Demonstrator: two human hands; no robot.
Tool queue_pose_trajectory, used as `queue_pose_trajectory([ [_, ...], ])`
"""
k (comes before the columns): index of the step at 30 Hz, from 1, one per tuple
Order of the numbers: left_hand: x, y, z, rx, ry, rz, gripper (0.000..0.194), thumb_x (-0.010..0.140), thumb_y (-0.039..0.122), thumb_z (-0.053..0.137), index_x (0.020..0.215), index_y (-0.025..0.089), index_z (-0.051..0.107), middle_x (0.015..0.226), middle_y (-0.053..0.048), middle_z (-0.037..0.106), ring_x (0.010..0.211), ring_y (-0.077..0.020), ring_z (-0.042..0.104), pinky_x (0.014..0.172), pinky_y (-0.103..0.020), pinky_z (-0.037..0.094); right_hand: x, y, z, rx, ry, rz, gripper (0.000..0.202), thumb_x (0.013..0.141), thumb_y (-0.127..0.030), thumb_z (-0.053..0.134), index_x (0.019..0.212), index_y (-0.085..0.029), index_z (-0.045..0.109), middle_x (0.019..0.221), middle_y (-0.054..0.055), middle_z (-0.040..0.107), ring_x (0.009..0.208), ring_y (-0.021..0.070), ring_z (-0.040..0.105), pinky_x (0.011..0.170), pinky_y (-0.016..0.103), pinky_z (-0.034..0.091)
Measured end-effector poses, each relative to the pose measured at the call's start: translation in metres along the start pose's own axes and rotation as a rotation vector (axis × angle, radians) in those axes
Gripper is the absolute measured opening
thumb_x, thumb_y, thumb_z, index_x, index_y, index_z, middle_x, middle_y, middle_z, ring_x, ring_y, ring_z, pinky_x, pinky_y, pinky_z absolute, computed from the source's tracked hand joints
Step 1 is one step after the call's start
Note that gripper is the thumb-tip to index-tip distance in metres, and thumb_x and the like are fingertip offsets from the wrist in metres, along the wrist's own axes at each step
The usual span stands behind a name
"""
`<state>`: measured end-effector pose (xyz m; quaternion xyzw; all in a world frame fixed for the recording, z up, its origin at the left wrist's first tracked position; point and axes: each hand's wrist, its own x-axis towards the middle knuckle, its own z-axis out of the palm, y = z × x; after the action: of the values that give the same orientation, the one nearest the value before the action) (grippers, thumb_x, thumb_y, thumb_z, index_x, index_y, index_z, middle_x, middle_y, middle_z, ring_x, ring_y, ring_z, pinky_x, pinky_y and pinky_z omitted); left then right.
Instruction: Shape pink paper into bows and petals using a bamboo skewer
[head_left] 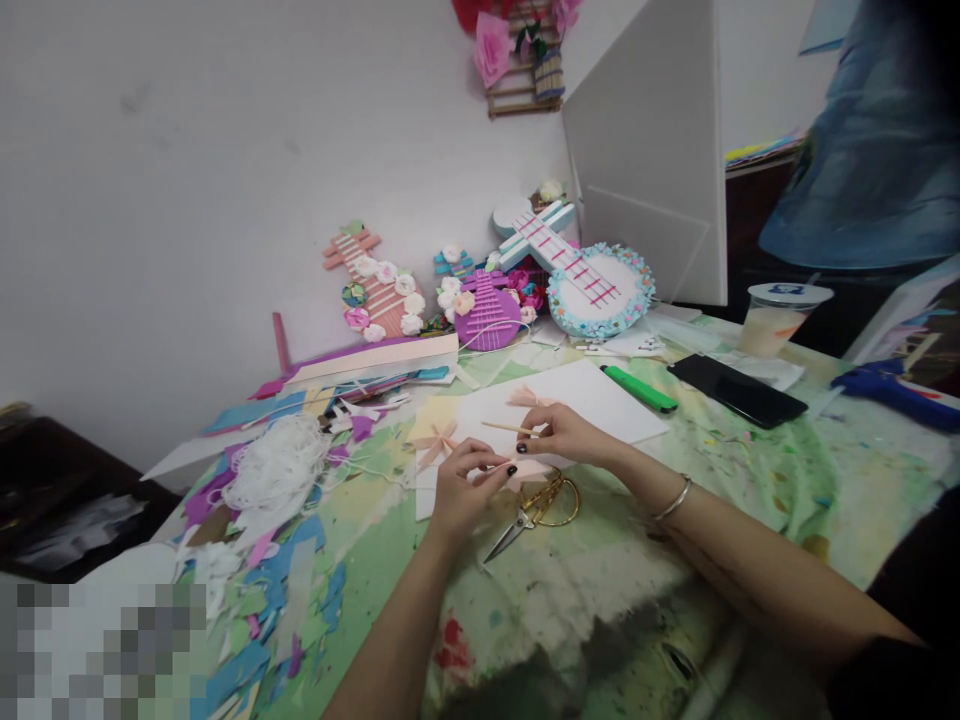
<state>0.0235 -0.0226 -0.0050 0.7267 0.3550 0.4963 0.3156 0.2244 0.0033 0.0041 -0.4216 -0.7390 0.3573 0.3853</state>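
Note:
My right hand [562,435] is closed around a thin wooden stick [504,427], which points out to the left. My left hand [469,485] pinches a pale pink piece of paper [531,468] just below the stick; the fingers partly cover it. Both hands are close together over the near edge of a white board [600,400]. A pink paper bow [439,443] lies left of my left hand, and another pink paper piece [530,396] rests beyond my fingers. Gold-handled scissors [529,515] lie partly open just below my hands.
White string [277,465] and coloured paper scraps [289,570] spread over the left side. A green cutter [637,388], a black phone [739,390], a lidded cup [780,320] and a blue glue gun [900,392] are on the right. Decorated paper instruments [487,310] lean at the back wall.

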Motion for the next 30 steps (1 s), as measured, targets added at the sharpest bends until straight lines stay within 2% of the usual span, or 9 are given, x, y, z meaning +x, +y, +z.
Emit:
queue_pose_trajectory([
  [5,0.002,0.000,-0.002,0.020,0.000,-0.001,0.006,0.069,0.024,0.070,0.067,0.019,0.073,0.070,-0.004,0.059,0.068,-0.0130,0.054,0.062,-0.024,0.044,-0.002,-0.007,0.000,0.142,-0.009,0.011,0.027,0.063,-0.036,0.073,0.074,-0.012,0.067,0.072,0.002,0.062,0.065,0.0107,0.053,0.057,0.021,0.042],
  [13,0.003,-0.003,-0.001,-0.148,-0.012,-0.069,0.008,0.066,0.024,0.072,0.065,0.016,0.072,0.069,-0.004,0.058,0.067,-0.0130,0.054,0.062,-0.025,0.042,-0.003,-0.009,0.001,0.251,-0.055,0.012,0.026,0.061,-0.032,0.074,0.077,-0.013,0.067,0.070,0.001,0.061,0.066,0.0104,0.054,0.062,0.022,0.042],
  [18,0.001,-0.002,0.001,-0.248,-0.059,-0.139,0.011,0.065,0.026,0.073,0.065,0.015,0.071,0.071,-0.003,0.056,0.065,-0.0120,0.053,0.058,-0.023,0.041,-0.004,-0.012,0.001,0.259,-0.059,0.029,0.029,0.061,-0.034,0.074,0.079,-0.013,0.064,0.066,-0.003,0.054,0.050,0.0039,0.037,0.046,0.018,0.029],
  [21,0.000,-0.002,0.001,-0.263,-0.076,-0.145,0.012,0.065,0.027,0.074,0.065,0.015,0.071,0.070,-0.004,0.056,0.065,-0.0124,0.053,0.058,-0.023,0.042,-0.005,-0.012,0.000,0.248,-0.073,0.001,0.028,0.060,-0.032,0.075,0.076,-0.014,0.062,0.064,-0.005,0.048,0.050,0.0037,0.032,0.046,0.018,0.026],
  [26,0.000,0.000,0.001,-0.296,-0.086,-0.127,0.013,0.064,0.028,0.075,0.066,0.016,0.071,0.071,-0.004,0.058,0.069,-0.0138,0.055,0.063,-0.026,0.044,-0.006,-0.012,0.000,0.268,-0.108,-0.001,0.029,0.062,-0.035,0.075,0.075,-0.014,0.059,0.061,-0.006,0.045,0.051,0.0045,0.033,0.047,0.019,0.025],
  [30,0.001,0.003,0.000,-0.332,-0.152,-0.138,0.018,0.062,0.032,0.077,0.066,0.016,0.071,0.077,-0.006,0.060,0.074,-0.0156,0.058,0.069,-0.027,0.046,-0.008,-0.014,0.001,0.343,-0.180,0.009,0.031,0.067,-0.038,0.072,0.080,-0.013,0.058,0.065,-0.004,0.050,0.054,0.0055,0.040,0.050,0.019,0.030],
])
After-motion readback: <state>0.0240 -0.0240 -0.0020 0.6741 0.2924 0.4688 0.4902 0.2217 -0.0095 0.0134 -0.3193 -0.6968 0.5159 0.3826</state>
